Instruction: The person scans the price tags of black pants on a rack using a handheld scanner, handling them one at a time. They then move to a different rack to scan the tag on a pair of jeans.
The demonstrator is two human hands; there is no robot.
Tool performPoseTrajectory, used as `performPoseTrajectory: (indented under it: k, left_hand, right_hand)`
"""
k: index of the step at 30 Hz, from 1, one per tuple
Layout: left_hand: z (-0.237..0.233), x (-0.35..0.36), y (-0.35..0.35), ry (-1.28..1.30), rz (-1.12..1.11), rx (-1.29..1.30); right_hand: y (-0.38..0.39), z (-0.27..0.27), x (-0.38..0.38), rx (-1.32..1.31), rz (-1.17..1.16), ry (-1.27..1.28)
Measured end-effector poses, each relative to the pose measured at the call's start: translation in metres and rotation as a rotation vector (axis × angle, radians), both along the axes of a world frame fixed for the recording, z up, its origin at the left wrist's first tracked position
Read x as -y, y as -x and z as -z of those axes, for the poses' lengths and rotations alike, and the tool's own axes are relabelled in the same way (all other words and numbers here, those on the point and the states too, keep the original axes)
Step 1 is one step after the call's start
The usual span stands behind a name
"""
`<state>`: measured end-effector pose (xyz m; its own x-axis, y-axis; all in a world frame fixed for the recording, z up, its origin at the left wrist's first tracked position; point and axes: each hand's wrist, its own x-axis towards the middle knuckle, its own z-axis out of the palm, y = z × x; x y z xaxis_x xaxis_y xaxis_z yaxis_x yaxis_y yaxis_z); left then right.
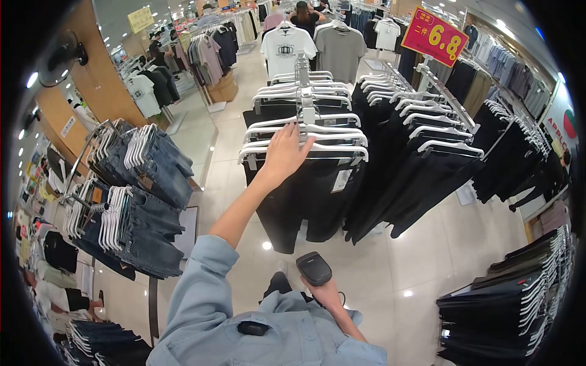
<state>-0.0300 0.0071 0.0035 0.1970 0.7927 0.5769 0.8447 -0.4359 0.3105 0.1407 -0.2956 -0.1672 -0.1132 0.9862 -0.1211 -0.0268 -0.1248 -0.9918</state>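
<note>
My left hand [287, 154] reaches over the middle rack and rests at the white hangers [336, 148], its fingers spread and the thumb pointing right. Black trousers [293, 195] hang from these hangers, and a white tag [341, 180] shows on the front pair. Low in front of my body, my right hand [326, 293] holds a dark handheld scanner [314, 268] with its rounded head upward. Part of the grip is hidden behind the scanner's head.
Denim shorts [152, 219] hang on a rack at the left. More black trousers [409, 158] hang close on the right, under a red price sign [435, 36]. A white T-shirt [288, 52] and a grey one [340, 53] hang at the rack's far end.
</note>
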Motion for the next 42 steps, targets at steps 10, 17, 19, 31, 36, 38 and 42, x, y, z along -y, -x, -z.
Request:
performPoseTrajectory:
  k: [10,17,19,31,36,38,42]
  left_hand:
    - [0.026,-0.019,-0.012,-0.15,-0.111,-0.207]
    - [0.024,-0.027,-0.018,-0.044,-0.113,-0.184]
    - [0.025,-0.031,-0.018,-0.039,-0.127,-0.173]
    - [0.025,-0.042,-0.019,0.022,-0.149,-0.11]
    - [0.028,-0.05,-0.025,0.006,-0.267,-0.109]
    - [0.027,-0.048,-0.026,0.009,-0.266,-0.111]
    - [0.029,-0.046,-0.029,-0.029,-0.3,-0.05]
  right_hand:
    - [-0.014,-0.002,0.003,0.03,0.033,0.033]
    - [-0.017,-0.007,0.003,0.009,0.049,0.045]
    - [-0.017,-0.007,0.004,0.012,0.043,0.045]
    - [-0.02,0.0,0.007,0.058,0.01,0.093]
    - [-0.022,0.005,0.012,0.085,0.024,0.051]
    - [-0.025,0.006,0.015,0.064,0.008,0.085]
    - [-0.027,0.01,0.019,0.026,0.033,0.064]
